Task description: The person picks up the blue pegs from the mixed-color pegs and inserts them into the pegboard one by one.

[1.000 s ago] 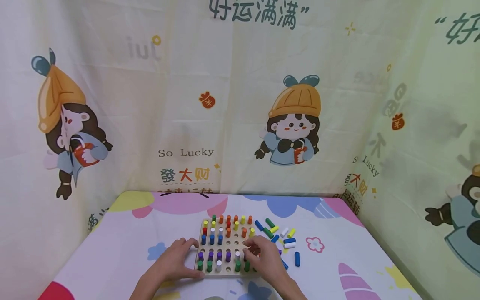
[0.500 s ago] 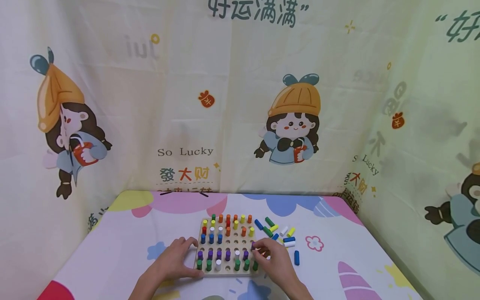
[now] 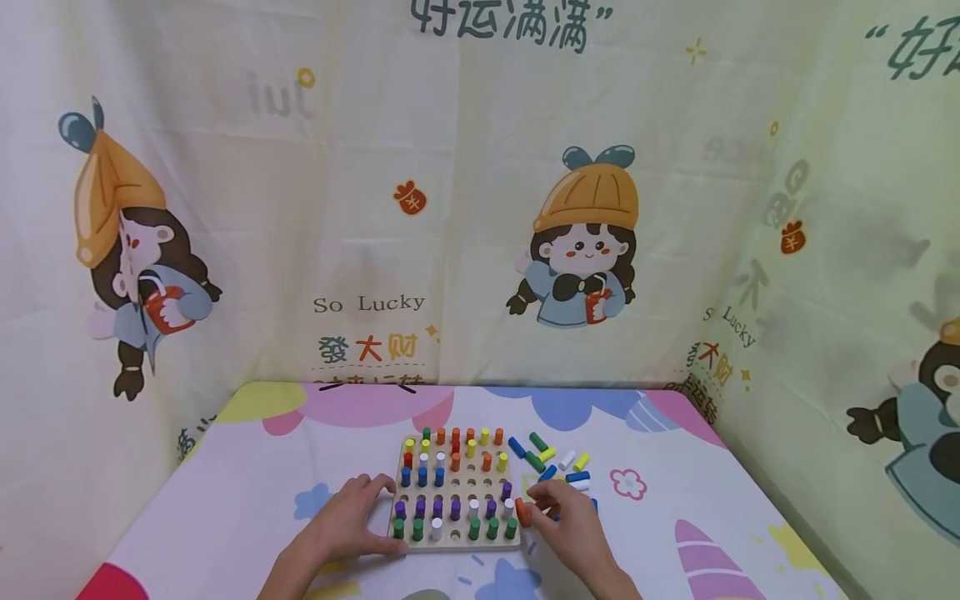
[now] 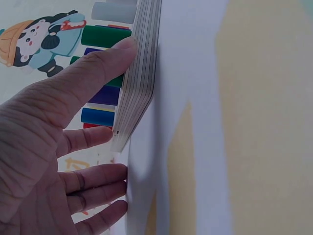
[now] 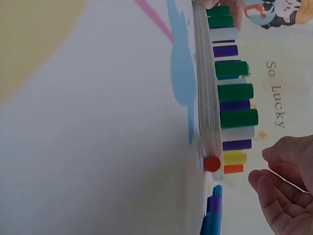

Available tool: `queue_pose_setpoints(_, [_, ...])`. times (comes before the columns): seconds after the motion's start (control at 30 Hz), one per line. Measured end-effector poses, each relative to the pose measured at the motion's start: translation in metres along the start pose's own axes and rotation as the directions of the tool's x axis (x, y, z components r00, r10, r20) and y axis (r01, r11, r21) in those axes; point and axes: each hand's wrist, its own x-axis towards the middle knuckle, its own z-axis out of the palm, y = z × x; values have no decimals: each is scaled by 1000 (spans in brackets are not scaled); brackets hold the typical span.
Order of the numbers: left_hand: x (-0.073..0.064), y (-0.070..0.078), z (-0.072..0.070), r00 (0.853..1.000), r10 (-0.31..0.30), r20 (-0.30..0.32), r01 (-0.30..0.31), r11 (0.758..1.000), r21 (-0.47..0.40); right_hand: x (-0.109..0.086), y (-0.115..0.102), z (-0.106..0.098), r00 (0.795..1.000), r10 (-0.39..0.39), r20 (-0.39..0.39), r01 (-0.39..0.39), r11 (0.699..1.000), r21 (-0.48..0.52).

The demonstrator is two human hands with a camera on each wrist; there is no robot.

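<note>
A wooden pegboard (image 3: 455, 538) lies on the table, filled with rows of coloured pegs. My left hand (image 3: 348, 521) rests at its left side, thumb on the near corner and index fingertip at the left edge. In the left wrist view, the left hand's other fingers (image 4: 100, 198) extend apart from the board. Just right of the board is my right hand (image 3: 566, 517), with nothing between thumb and fingers in the right wrist view. Close by its fingertips, an orange peg (image 3: 522, 512) is beside the board's right edge. A purple peg (image 3: 507, 490) stands in the rightmost column.
Loose pegs lie right of the board, among them a green peg (image 3: 538, 442), a yellow peg (image 3: 582, 461) and a blue peg (image 3: 577, 477). A patterned cloth covers the table (image 3: 675, 500). Printed curtains (image 3: 480, 250) hang behind and at both sides.
My right hand has moved right, off the board. It has let go of the purple peg, which now stands in the right column. The left hand has stayed in place.
</note>
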Motion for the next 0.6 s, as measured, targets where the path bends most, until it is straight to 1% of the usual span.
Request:
queue_pose_setpoints(0.17, [-1, 1, -1, 1000, -7, 3, 7, 1000, 0, -4, 7, -7, 999, 27, -21, -27, 999, -29])
queue_pose_setpoints(0.4, [-2, 0, 0, 1000, -2, -5, 2, 1000, 1, -10, 17, -15, 998, 28, -63, -30, 999, -35])
queue_pose_setpoints(0.6, [-1, 1, 0, 1000, 1, -7, -1, 1000, 2, -10, 22, -21, 994, 100, -53, -103, 993, -50])
